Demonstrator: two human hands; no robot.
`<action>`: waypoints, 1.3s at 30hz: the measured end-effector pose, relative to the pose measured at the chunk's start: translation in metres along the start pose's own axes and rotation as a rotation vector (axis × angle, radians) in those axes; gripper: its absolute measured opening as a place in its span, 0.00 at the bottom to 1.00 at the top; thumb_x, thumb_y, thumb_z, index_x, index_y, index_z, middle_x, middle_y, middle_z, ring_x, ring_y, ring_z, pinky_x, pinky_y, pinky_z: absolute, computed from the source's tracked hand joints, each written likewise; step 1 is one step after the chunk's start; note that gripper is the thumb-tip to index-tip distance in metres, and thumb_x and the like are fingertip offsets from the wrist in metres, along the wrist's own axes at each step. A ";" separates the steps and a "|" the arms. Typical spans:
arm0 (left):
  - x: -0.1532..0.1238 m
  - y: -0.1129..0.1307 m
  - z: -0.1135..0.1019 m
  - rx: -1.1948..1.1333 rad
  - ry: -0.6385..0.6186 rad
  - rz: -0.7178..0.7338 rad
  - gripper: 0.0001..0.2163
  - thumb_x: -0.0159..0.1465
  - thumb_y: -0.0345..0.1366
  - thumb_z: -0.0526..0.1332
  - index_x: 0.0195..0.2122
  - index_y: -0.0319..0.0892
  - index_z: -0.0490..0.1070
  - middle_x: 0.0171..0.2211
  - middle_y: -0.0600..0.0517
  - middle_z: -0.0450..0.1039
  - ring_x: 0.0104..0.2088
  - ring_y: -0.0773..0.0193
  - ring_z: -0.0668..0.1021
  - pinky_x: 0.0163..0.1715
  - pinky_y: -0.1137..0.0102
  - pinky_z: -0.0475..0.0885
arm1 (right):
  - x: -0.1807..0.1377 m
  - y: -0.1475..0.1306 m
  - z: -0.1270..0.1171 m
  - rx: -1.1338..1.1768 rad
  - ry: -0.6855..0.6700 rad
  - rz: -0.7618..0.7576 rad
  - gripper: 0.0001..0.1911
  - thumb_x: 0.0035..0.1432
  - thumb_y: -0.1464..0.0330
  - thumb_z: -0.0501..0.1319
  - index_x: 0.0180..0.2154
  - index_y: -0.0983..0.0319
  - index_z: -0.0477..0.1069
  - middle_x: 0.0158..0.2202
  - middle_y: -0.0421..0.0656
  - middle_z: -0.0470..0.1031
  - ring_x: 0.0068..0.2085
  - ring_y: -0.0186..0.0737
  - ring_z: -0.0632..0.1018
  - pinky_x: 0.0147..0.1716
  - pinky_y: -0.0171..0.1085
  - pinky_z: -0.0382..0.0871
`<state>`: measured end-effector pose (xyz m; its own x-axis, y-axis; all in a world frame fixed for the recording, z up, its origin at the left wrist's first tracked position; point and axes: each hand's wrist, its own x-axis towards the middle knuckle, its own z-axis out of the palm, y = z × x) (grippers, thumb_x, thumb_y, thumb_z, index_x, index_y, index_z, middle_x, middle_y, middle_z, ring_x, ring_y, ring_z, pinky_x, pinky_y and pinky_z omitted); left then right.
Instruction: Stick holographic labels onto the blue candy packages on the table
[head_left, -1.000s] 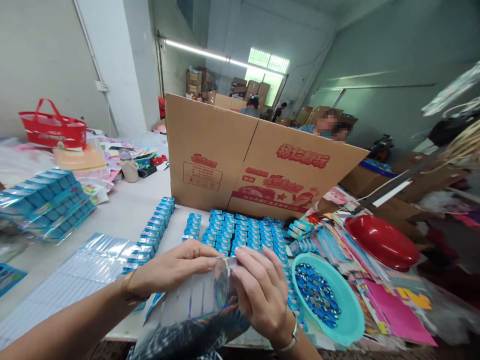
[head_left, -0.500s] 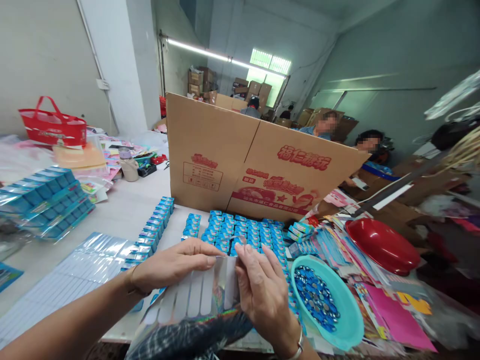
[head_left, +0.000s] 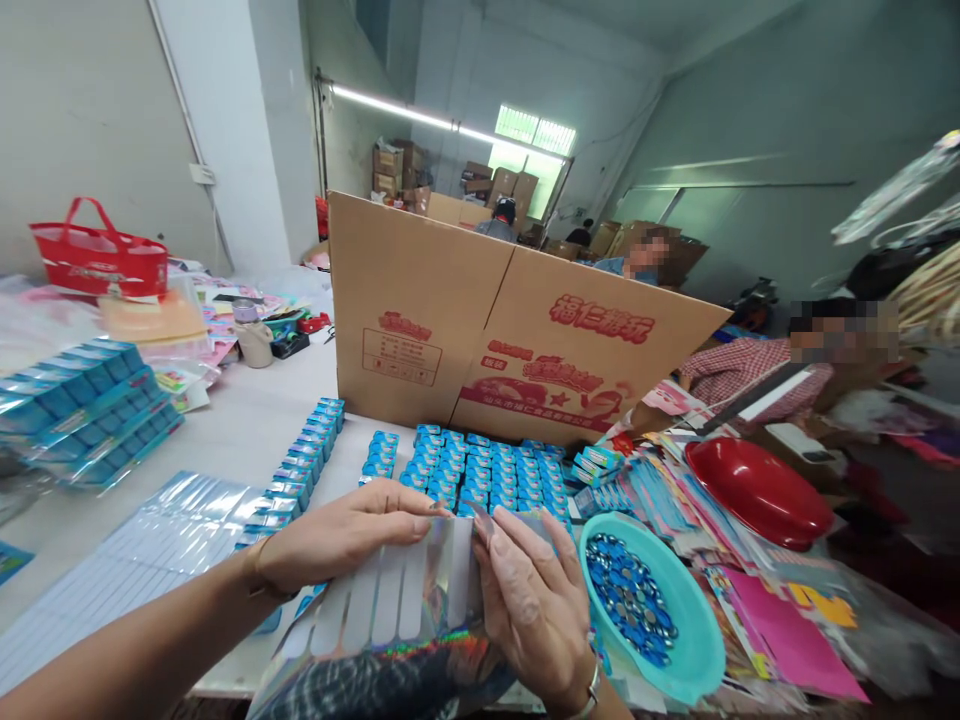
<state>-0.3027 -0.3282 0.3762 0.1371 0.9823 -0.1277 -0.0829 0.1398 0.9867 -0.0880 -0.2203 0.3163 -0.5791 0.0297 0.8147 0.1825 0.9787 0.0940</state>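
Note:
My left hand [head_left: 356, 540] is closed on the top edge of a shiny sticker sheet [head_left: 409, 590], thumb on top. White strip-shaped stickers run side by side down the sheet, with a rainbow gleam between them. My right hand [head_left: 536, 605] pinches a thin silvery strip [head_left: 480, 520] curling up at the sheet's right side; the same hand rests against the sheet. Just beyond my hands stand rows of small blue boxes [head_left: 487, 470]. A turquoise basin [head_left: 701, 640] holding blue, round metallic pieces [head_left: 637, 600] sits right of my right hand.
A large cardboard carton [head_left: 420, 290] stands behind the boxes. Left are wrapped blue packs [head_left: 90, 410] and white strip sheets [head_left: 142, 570]. Right are a red basin [head_left: 757, 490] and stacked printed cards [head_left: 795, 640]. A person in a checked shirt [head_left: 742, 370] is beyond the carton.
My right hand has shifted slightly right, its fingers closer together, and the silvery strip shows more plainly. The person at right has moved further right, showing a checked sleeve.

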 end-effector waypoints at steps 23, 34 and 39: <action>0.033 -0.004 -0.004 0.035 -0.092 -0.067 0.17 0.63 0.43 0.60 0.49 0.41 0.77 0.42 0.48 0.80 0.38 0.60 0.79 0.38 0.72 0.72 | 0.016 0.020 -0.019 0.104 -0.248 0.164 0.37 0.62 0.81 0.48 0.69 0.63 0.37 0.65 0.55 0.58 0.66 0.47 0.61 0.59 0.56 0.64; 0.035 -0.004 0.002 0.014 -0.039 -0.121 0.17 0.62 0.43 0.62 0.50 0.43 0.77 0.43 0.49 0.81 0.37 0.61 0.79 0.36 0.73 0.71 | -0.004 0.017 -0.023 0.154 -0.095 0.188 0.39 0.61 0.82 0.54 0.68 0.62 0.41 0.59 0.57 0.67 0.60 0.49 0.70 0.52 0.53 0.73; 0.065 -0.019 -0.008 0.191 -0.018 -0.071 0.18 0.62 0.47 0.60 0.48 0.44 0.78 0.41 0.50 0.81 0.37 0.59 0.79 0.36 0.72 0.72 | -0.003 0.033 -0.022 0.141 -0.103 0.181 0.40 0.61 0.82 0.51 0.69 0.60 0.37 0.61 0.55 0.64 0.62 0.48 0.66 0.53 0.53 0.71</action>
<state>-0.2997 -0.2656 0.3487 0.1534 0.9683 -0.1971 0.1157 0.1805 0.9767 -0.0631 -0.1928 0.3296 -0.6259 0.2209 0.7480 0.1827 0.9739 -0.1347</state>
